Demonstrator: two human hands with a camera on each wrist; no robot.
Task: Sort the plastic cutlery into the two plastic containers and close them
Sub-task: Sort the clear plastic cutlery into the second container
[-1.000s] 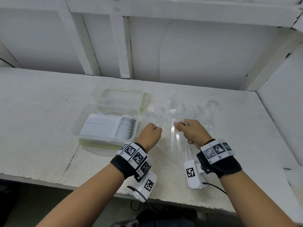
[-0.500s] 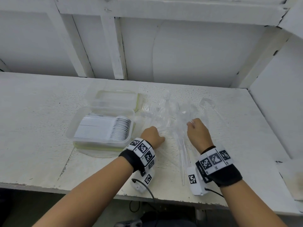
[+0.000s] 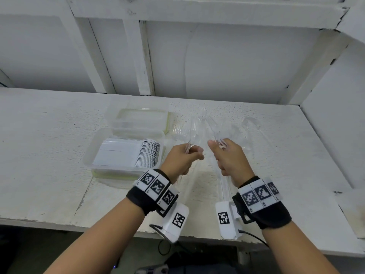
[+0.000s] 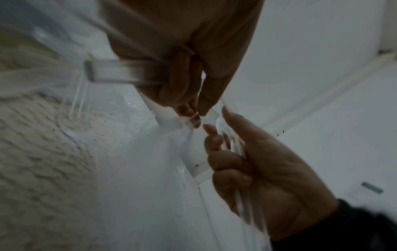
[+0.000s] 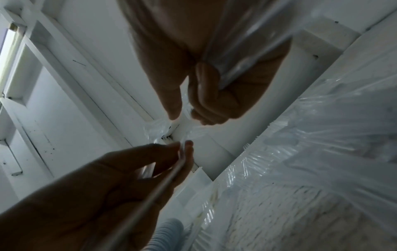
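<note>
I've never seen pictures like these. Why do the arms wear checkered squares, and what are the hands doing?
No machine here: a person wears three cameras. The big picture comes from one on the head; the other two come from cameras strapped to each wrist, next to those checkered bands. On the white table a clear box holds stacked white spoons, and another box sits behind it. Clear cutlery lies in a pile beside them. The left hand and right hand each grip some clear pieces.

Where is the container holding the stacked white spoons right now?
Head view: the spoon container sits left of the left hand, in front of the empty container.
</note>
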